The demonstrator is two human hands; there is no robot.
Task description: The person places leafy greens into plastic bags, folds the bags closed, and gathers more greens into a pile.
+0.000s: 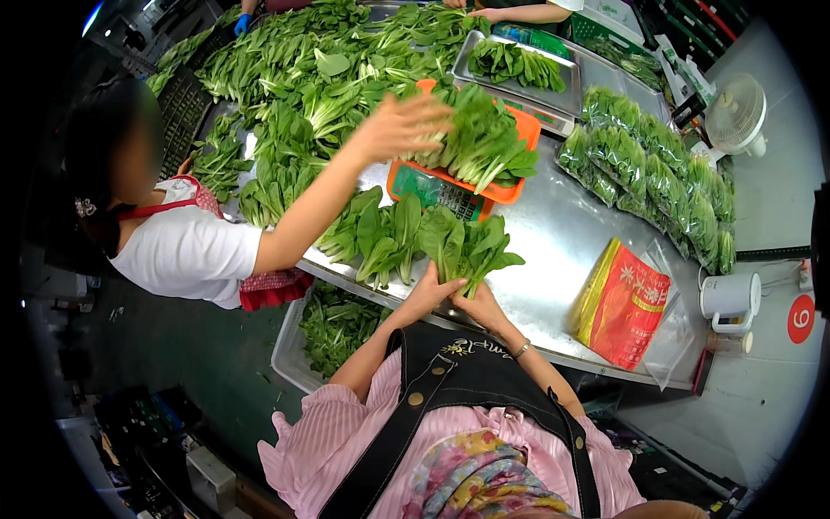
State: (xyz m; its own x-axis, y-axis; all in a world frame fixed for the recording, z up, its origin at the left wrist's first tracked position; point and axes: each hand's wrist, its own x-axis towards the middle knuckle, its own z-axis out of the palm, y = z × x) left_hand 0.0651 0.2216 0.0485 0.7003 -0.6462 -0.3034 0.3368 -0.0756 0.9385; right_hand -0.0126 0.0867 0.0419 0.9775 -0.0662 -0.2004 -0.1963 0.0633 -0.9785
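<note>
A bunch of leafy greens (467, 249) is gripped at its stems between my two hands, at the near edge of the metal table. My left hand (430, 292) closes on it from the left. My right hand (478, 306) holds the stem ends from the right. More loose greens (378, 238) lie on the table just left of the bunch. Beyond it stands an orange scale (399, 179) with a dark keypad, its orange tray (529, 130) heaped with greens (484, 138). A co-worker's hand (405, 128), blurred, is over the left side of that heap.
The co-worker (186, 233) stands at my left, one arm across the table. At the right lie bagged greens (644, 164), a red-yellow plastic bag (624, 303) and a white jug (731, 298). A white crate (290, 350) of greens sits below the table edge. Behind stands another scale (558, 119).
</note>
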